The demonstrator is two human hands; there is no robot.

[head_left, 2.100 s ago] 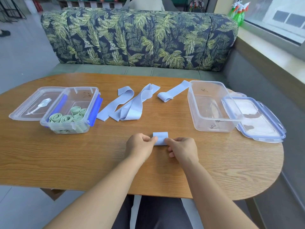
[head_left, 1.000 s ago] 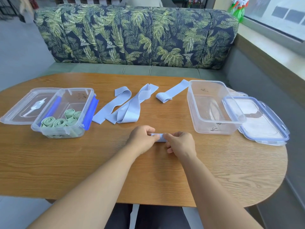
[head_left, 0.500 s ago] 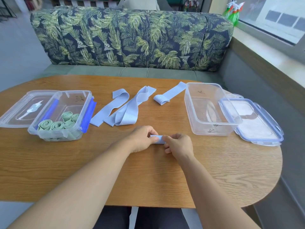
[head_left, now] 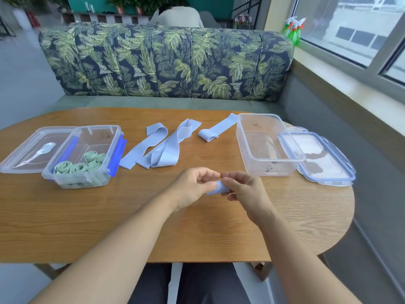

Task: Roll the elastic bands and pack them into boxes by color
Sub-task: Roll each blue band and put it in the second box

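Both of my hands have turned and risen a little since a moment ago, when they were pressed low over the band, rolling it along the oval wooden surface. Now my left hand and right hand hold the small light-blue rolled elastic band between them. The fingers of each hand are curled in and pinch one end of it. Whether the roll is clear of the wood or just brushing it, I cannot tell. It is near the front of the empty clear plastic box on my right, whose blue-rimmed clear lid lies against the box's right side.

Everything else has stayed where it was. The clear plastic box with blue clips on my left holds the green rolled bands, and its clear flat lid lies just beside it. The loose light-blue bands sprawl unrolled between the two boxes. Beyond them, near the empty box's far corner, lies the half-rolled light-blue band.
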